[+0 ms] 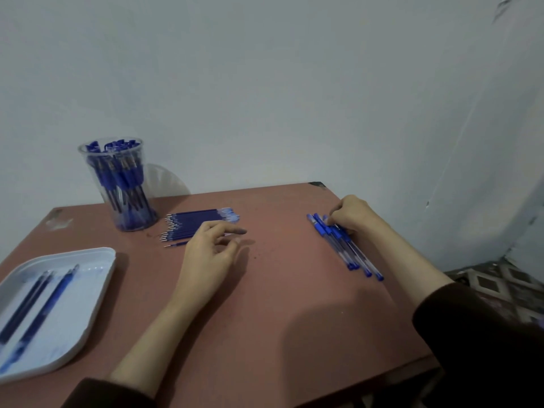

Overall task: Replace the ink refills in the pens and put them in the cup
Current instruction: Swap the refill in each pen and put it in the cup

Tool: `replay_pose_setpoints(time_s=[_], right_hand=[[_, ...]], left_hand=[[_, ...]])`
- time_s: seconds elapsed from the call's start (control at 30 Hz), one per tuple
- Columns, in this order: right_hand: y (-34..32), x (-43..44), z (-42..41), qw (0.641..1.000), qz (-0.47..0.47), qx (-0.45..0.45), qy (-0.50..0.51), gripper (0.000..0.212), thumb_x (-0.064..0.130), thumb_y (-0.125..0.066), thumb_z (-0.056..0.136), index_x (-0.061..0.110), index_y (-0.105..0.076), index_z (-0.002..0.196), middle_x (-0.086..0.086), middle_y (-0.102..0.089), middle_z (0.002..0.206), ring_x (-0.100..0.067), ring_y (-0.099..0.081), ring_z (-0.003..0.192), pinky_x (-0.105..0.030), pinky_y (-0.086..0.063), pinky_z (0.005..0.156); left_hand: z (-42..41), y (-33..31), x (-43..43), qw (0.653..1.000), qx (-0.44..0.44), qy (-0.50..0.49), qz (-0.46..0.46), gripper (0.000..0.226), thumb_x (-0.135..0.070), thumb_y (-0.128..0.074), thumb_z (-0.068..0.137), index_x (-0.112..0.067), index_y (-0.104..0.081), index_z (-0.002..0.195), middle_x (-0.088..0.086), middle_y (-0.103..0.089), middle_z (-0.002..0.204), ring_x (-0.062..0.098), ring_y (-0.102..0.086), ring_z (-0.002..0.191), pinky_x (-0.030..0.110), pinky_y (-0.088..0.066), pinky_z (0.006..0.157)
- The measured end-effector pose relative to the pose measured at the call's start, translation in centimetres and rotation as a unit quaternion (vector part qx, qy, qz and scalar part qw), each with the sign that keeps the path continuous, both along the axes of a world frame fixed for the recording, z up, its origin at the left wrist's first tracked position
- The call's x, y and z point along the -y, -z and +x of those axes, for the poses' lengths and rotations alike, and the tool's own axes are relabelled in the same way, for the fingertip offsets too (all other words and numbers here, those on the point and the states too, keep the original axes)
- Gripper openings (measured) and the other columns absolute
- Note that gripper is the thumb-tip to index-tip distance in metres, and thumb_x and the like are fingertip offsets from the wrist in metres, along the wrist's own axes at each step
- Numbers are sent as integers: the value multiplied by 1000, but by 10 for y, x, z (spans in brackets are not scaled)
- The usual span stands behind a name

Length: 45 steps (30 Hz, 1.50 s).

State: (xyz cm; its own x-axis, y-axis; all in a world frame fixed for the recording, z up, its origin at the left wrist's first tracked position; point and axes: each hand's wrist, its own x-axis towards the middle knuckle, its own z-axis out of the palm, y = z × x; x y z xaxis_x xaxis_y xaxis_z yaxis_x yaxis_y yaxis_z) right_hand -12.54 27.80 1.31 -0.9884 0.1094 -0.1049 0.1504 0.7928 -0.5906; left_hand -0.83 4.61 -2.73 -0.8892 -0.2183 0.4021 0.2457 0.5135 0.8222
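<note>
Head view: the grip of the right hand (351,213) is curled onto the caps of the pens (350,248), which are laid near the worktop's (279,304) right edge. The grip of the left hand (210,248) is held loosely spread over the refills (194,220), just beside the cup (117,184) by the far edge. A broad stretch of worktop is seen between the hands, and the tray (100,260) is set at the left edge.

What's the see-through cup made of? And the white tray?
The tall clear cup looks like glossy plastic, possibly glass: the blue pens show right through it. The shallow white tray looks like smooth plastic, with rounded moulded corners and a soft sheen.
</note>
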Motion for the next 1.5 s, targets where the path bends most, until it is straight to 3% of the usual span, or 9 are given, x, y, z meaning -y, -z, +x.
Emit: replay_pose_setpoints(time_s=[0.37,0.57,0.7,0.83,0.93,1.1,1.27,1.43,1.5], right_hand=[[5,21,-2,999,-20,-21,-27,31,10,-69,82,-5,-65,109,-18,-66,112,-19,-54,81,-41,-51,88],[3,17,-4,998,-33,-46,-12,26,5,-69,80,-9,-68,102,-19,-69,109,-24,-65,86,-36,-53,81],[-8,32,2,992,-26,-118,-28,26,1,-61,81,-12,-65,103,-25,-67,106,-37,-65,99,-45,-55,85],[-21,74,19,974,-20,-196,-109,21,14,-59,88,10,-73,102,-9,-73,97,-24,-66,84,-32,-53,80],[-25,113,39,952,-31,-198,-233,24,16,-56,91,15,-73,107,-3,-72,103,-14,-62,91,-18,-39,71],[-3,161,60,917,14,-156,-368,29,10,-47,91,14,-69,109,-5,-69,91,-24,-58,84,-32,-40,67],[19,174,67,888,-45,-252,-383,29,21,-58,90,33,-68,113,9,-71,105,-11,-60,99,-29,-44,82],[22,164,65,886,-92,-255,-376,21,18,-57,93,22,-70,109,7,-68,92,-6,-57,84,-17,-42,76],[23,160,63,887,-84,-270,-365,15,24,-57,93,23,-69,102,8,-69,88,-9,-60,81,-24,-45,74]], left_hand=[[1,-1,2,1000,3,2,26,27,-1,-59,87,-26,-68,85,-2,-59,108,2,-60,82,6,-44,63],[1,-1,4,1000,3,-3,23,27,-3,-59,87,-28,-68,85,-5,-59,105,2,-60,79,5,-43,66],[-1,0,8,999,-2,-3,39,26,-4,-61,87,-30,-68,87,-5,-61,105,5,-64,81,23,-51,75],[0,-4,21,998,-11,-9,61,24,-9,-61,88,-29,-66,99,0,-66,106,-4,-60,70,10,-45,67],[4,-7,36,996,-53,-50,45,31,-4,-59,88,-27,-62,109,-1,-66,110,-6,-61,77,17,-48,76],[16,-9,50,982,-138,-123,37,41,-3,-56,88,-24,-55,124,-3,-60,116,10,-61,96,33,-53,83],[17,-4,61,984,-114,-140,-5,37,-14,-57,87,-24,-56,123,-4,-59,113,12,-61,97,39,-53,85],[14,-2,66,995,-32,-92,-16,35,-15,-62,89,-22,-57,122,-4,-64,111,-1,-60,91,13,-47,82],[14,-3,64,996,-20,-81,-28,27,-16,-61,90,-21,-61,116,-11,-66,100,-13,-57,84,1,-41,72]])
